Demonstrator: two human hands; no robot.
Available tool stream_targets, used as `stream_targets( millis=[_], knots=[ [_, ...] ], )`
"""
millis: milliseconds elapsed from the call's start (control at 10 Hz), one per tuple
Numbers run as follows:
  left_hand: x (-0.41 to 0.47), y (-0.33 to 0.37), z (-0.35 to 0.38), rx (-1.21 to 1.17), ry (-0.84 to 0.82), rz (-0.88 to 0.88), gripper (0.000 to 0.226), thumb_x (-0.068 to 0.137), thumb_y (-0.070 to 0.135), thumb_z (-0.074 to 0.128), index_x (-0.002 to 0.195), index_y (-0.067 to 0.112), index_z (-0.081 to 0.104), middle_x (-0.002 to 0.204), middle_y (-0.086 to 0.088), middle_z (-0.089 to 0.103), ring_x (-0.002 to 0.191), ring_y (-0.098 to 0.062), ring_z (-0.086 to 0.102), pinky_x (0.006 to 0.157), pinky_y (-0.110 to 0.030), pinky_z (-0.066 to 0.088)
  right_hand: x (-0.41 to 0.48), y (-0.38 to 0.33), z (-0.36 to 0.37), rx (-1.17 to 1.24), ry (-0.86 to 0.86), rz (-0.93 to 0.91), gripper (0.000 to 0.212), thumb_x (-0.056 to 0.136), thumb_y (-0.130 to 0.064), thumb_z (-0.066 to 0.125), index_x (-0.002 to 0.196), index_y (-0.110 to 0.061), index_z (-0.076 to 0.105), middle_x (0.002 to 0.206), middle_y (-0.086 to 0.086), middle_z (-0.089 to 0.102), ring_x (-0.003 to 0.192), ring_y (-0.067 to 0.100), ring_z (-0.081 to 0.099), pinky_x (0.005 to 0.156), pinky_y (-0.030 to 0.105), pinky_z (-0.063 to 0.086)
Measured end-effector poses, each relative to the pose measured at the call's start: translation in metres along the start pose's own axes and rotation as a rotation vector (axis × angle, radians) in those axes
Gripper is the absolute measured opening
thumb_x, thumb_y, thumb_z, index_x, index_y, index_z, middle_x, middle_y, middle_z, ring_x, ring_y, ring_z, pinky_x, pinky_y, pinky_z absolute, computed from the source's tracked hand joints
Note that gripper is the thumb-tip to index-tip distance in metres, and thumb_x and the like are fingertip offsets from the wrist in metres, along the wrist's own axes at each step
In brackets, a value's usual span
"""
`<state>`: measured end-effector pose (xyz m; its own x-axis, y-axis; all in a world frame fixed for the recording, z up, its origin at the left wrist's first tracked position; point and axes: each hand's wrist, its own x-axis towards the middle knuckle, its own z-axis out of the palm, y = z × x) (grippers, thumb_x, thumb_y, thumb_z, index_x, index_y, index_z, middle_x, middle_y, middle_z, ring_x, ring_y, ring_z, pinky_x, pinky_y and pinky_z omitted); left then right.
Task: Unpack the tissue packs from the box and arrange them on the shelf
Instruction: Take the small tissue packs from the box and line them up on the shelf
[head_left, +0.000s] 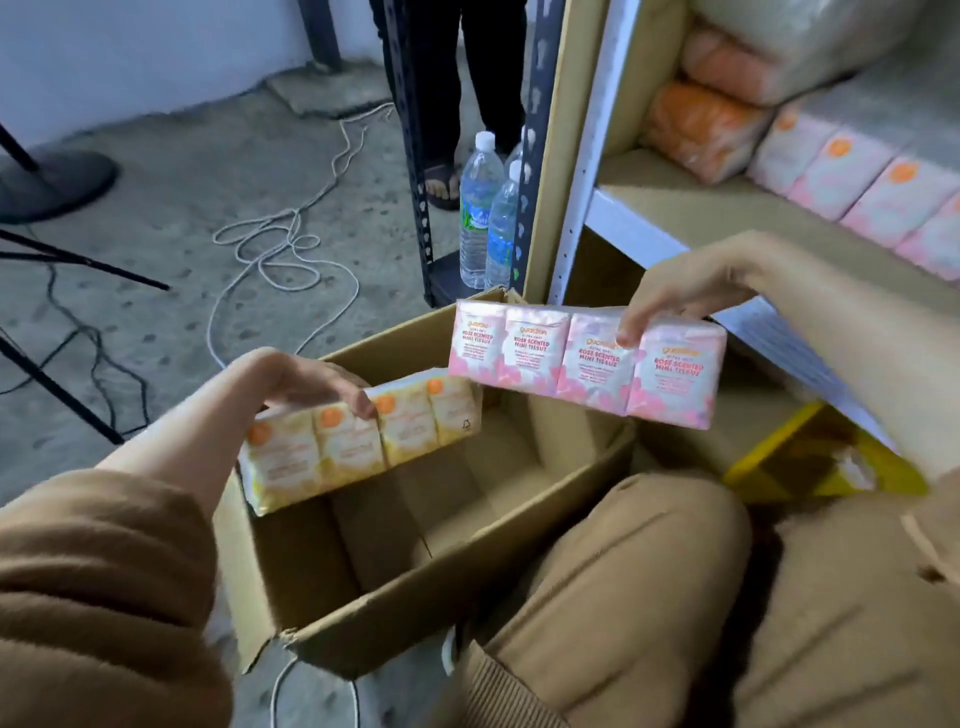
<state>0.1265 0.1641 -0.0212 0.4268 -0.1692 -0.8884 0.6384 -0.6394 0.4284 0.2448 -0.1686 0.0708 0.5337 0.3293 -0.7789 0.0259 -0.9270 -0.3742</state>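
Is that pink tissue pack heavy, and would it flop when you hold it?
Probably light: the right hand holds the pink tissue pack up by pinching its top edge alone. It looks fairly stiff, running straight across four packets. Its shiny wrap may be slippery.

Left grip (311, 387) holds yellow tissue pack (337, 457) over left end of open cardboard box (467, 592). Right grip (685, 293) pinches pink tissue pack (582, 364) above the box's far edge. Shelf (675, 208), right: row of pink packs (857, 182), orange bundles (701, 130), blurred, possibly tissue.
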Motion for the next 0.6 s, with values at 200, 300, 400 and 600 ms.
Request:
stream_targets(
  millis=[200,300,400,600],
  knots=[
    [-0.040,0.047,-0.001,0.158,0.140,0.213,0.122,0.017,0.056,0.086,0.126,0.018,0.050,0.128,-0.014,0.061,0.115,-0.035,0.060,0.098,-0.049,0.049,-0.075,0.026,-0.017,0.146,0.164,-0.039,0.061,0.020,-0.032,0.087,0.074,-0.010,0.072,0.072,0.001,0.077,0.065,0.010,0.073,0.064,0.020,0.058],
    [-0.052,0.076,0.006,0.241,0.164,0.267,0.127,0.017,0.060,0.085,0.130,0.017,0.047,0.126,-0.012,0.062,0.111,-0.032,0.063,0.088,-0.041,0.053,-0.108,0.040,-0.025,0.181,0.284,-0.035,0.097,-0.007,-0.049,0.086,0.080,-0.010,0.070,0.082,-0.003,0.075,0.081,0.009,0.067,0.082,0.023,0.048],
    [-0.059,0.100,0.016,0.315,0.180,0.319,0.127,0.016,0.066,0.082,0.129,0.023,0.046,0.127,-0.005,0.060,0.110,-0.025,0.061,0.078,-0.030,0.056,-0.134,0.055,-0.027,0.165,0.352,0.008,0.101,-0.003,-0.054,0.086,0.086,-0.012,0.065,0.063,-0.014,0.074,0.080,0.001,0.068,0.084,0.024,0.043],
    [-0.071,0.135,0.038,0.393,0.151,0.359,0.125,0.017,0.062,0.084,0.128,0.023,0.044,0.125,-0.007,0.060,0.098,-0.021,0.064,0.074,-0.027,0.058,-0.178,0.076,-0.019,0.146,0.440,0.087,0.095,0.004,-0.053,0.087,0.086,-0.011,0.063,0.088,0.004,0.070,0.081,0.015,0.066,0.064,0.022,0.049]
  ],
)
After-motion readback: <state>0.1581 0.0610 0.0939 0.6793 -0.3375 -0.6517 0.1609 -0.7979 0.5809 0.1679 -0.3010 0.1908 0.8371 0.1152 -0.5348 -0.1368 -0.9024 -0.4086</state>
